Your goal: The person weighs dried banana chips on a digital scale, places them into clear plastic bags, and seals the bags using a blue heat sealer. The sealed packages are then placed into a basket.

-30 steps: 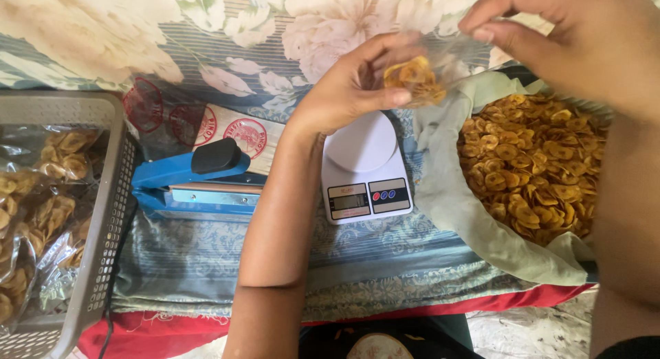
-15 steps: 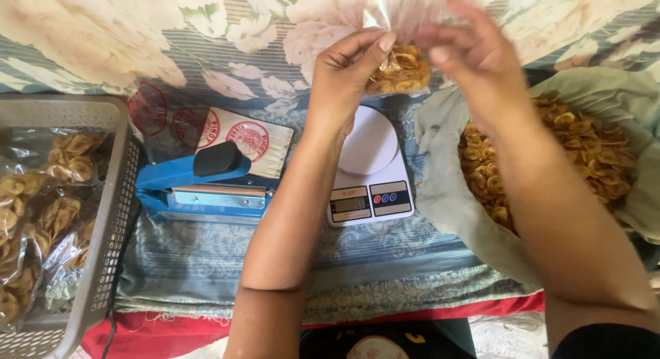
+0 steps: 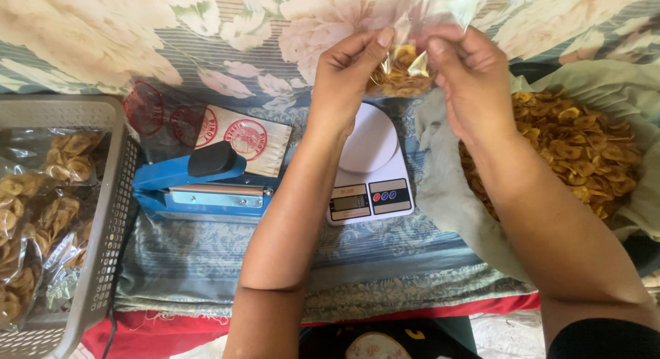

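Both hands hold a clear plastic bag (image 3: 412, 53) partly filled with yellow banana chips, raised above a white digital kitchen scale (image 3: 369, 170). My left hand (image 3: 347, 74) pinches the bag's left edge. My right hand (image 3: 467, 77) grips its right edge. The bag's open top reaches the upper frame edge. To the right, a large heap of loose banana chips (image 3: 574, 149) lies on a pale cloth lining a dark bowl.
A blue heat sealer (image 3: 199, 184) lies left of the scale, with a stack of printed paper labels (image 3: 237, 136) behind it. A grey plastic basket (image 3: 103, 215) at far left holds several sealed chip bags (image 3: 34, 208). Floral cloth covers the surface.
My right hand left the chip heap and came over to the bag. Both hands now hold the bag, a little higher above the scale.
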